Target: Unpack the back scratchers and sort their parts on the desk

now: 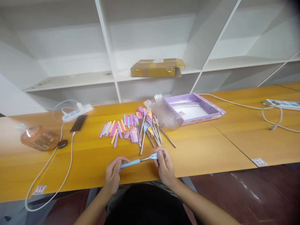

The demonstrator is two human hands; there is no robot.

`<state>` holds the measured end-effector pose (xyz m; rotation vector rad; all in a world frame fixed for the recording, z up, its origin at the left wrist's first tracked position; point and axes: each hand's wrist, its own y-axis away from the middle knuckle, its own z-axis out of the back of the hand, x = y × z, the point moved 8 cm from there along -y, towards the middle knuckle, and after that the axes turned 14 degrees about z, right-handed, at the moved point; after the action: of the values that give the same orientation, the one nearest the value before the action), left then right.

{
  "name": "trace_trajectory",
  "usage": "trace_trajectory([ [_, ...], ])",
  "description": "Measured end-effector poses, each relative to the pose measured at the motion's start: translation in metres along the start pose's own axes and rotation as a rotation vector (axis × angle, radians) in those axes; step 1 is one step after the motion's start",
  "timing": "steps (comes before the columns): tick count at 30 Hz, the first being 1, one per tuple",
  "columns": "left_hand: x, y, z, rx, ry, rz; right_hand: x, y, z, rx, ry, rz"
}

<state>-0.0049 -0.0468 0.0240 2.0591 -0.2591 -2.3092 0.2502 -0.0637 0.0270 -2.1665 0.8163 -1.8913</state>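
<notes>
A back scratcher point(133, 163) with a light blue sleeve, a short metal rod and a blue hand-shaped head is held just above the table's front edge. My left hand point(113, 173) is closed around the sleeve end. At the other end, my right hand point(166, 165) grips the blue head, partly hiding it. Beyond my hands lies a pile of metal rods point(142, 139) with pink, yellow, purple and blue hand-shaped heads. Left of them are several loose coloured sleeves point(114, 129) in pink, purple, yellow and blue, and some small pink printed packets point(134, 135).
A purple tray box point(199, 117) and clear plastic bags point(165, 114) stand behind the pile. On the left are a bottle point(39, 138), a phone point(78, 123), a power strip point(77, 112) and cables. A taped carton point(156, 67) sits on the shelf.
</notes>
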Motion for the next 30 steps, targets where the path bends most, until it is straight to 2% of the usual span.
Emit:
trace_trajectory([
  [3, -0.008, 0.002, -0.002, 0.076, -0.04, -0.016, 0.003, -0.015, 0.002, 0.031, -0.002, 0.021],
  [7, -0.041, -0.012, -0.012, 0.23, -0.251, -0.051, 0.011, -0.054, 0.001, 0.099, 0.039, 0.069],
  [9, -0.057, -0.028, -0.023, 0.36, -0.449, -0.088, 0.014, -0.083, -0.004, 0.21, 0.079, 0.099],
  [11, -0.068, -0.05, -0.032, 0.447, -0.572, -0.129, 0.016, -0.113, -0.01, 0.402, 0.166, 0.162],
  [13, -0.075, -0.08, -0.031, 0.387, -0.522, -0.167, 0.014, -0.145, -0.006, 0.538, 0.367, 0.293],
  [14, -0.074, -0.095, -0.029, 0.346, -0.468, -0.16, 0.01, -0.161, 0.002, 0.533, 0.527, 0.369],
  [16, -0.065, -0.12, -0.024, 0.274, -0.323, -0.134, -0.002, -0.191, 0.028, 0.403, 0.912, 0.444],
  [18, -0.053, -0.137, -0.019, 0.207, -0.175, -0.129, -0.021, -0.208, 0.055, 0.273, 1.236, 0.406],
  [20, -0.041, -0.146, -0.013, 0.152, -0.084, -0.135, -0.043, -0.212, 0.073, 0.243, 1.442, 0.338],
  [24, -0.033, -0.145, -0.002, 0.091, 0.001, -0.158, -0.069, -0.205, 0.088, 0.276, 1.584, 0.264],
  [30, -0.04, -0.135, 0.004, 0.103, 0.016, -0.206, -0.075, -0.205, 0.089, 0.311, 1.554, 0.227],
])
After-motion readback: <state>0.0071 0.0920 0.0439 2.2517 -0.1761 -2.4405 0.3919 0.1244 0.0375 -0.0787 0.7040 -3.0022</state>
